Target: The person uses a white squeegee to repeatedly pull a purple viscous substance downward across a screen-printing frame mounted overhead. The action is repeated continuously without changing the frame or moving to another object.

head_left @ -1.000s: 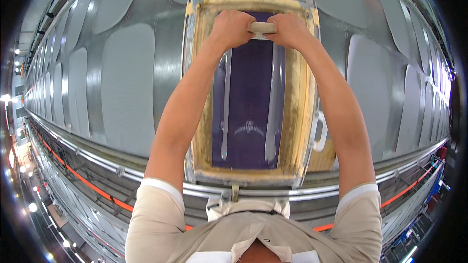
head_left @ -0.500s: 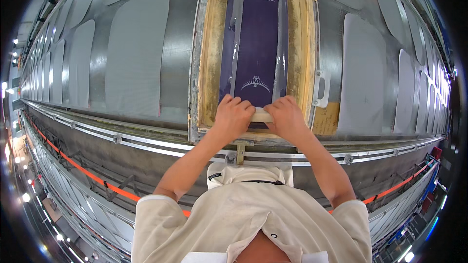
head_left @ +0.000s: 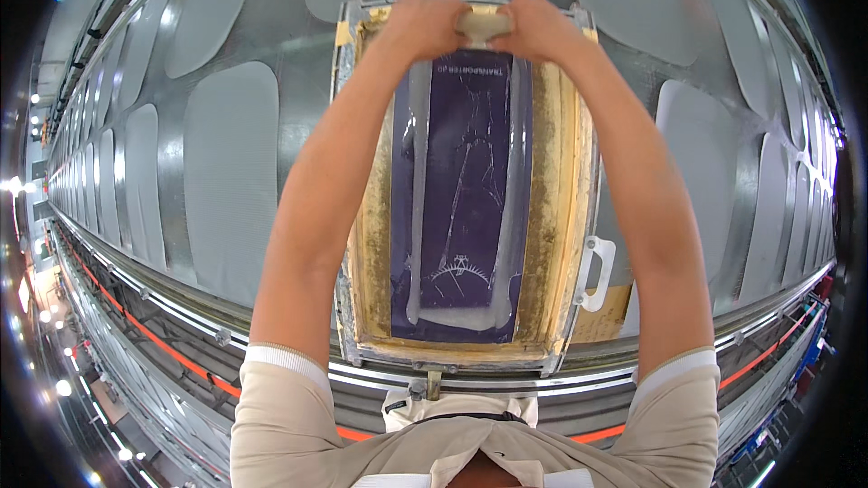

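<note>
Both hands grip a pale squeegee [head_left: 485, 25] at the far end of a screen frame [head_left: 551, 217] with worn yellowish borders. My left hand [head_left: 427, 25] is closed round the squeegee's left end, my right hand [head_left: 533, 29] round its right end; some fingertips are hidden. Beneath, the screen's purple middle panel [head_left: 461, 190] carries white markings and thin, branching glossy streaks. Two long clear, wet-looking bands run down its sides, joined by a smear across the near end. A white handle [head_left: 597, 276] sticks out from the frame's right side.
Rows of grey rounded pads [head_left: 231, 172] lie on the long metal table [head_left: 298, 54] to either side. A metal rail [head_left: 529, 387] runs along its near edge, with an orange strip [head_left: 194, 370] below. Lights and racking show at the fisheye rim.
Half a second ago both hands held the squeegee at the screen's near end; they have moved it away from me to the far end. Fresh glossy streaks and the near smear now show.
</note>
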Available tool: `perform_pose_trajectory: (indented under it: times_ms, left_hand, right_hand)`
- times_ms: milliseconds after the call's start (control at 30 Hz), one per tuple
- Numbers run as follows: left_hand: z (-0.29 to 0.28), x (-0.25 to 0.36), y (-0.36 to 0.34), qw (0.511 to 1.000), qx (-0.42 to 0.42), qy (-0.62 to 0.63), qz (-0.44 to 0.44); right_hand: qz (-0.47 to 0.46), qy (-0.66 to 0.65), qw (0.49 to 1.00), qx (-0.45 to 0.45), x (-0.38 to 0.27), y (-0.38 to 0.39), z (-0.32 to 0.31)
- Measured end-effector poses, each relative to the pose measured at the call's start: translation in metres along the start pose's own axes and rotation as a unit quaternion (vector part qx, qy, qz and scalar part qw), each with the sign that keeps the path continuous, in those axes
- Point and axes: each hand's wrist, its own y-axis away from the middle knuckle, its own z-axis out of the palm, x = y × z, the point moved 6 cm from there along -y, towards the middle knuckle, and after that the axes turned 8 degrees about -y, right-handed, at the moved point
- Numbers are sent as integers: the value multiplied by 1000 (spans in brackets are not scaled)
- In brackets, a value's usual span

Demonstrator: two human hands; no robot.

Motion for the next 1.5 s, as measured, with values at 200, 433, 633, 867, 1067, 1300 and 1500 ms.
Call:
perform_pose_trajectory:
  times_ms: [200,433,633,867,1067,1300,1500]
  left_hand:
    - [2,9,16,997,-30,47,-50]
    - [-13,100,154,999,-23,38,-10]
    - [-27,207,331,992,62,111,-18]
    - [-36,233,369,994,10,93,-57]
    - [-28,239,374,997,10,69,-36]
    - [-34,230,391,996,29,71,-41]
    - [-60,181,425,990,37,118,-70]
  right_hand:
    - [19,-20,999,-46,-9,13,10]
    - [-19,-51,998,-39,-68,154,64]
    - [-52,-65,996,-41,-142,329,130]
    - [92,-158,974,135,-99,354,70]
    - [369,-164,871,279,51,364,91]
    - [327,-166,866,341,83,368,101]
    - [356,-267,843,303,-27,340,80]
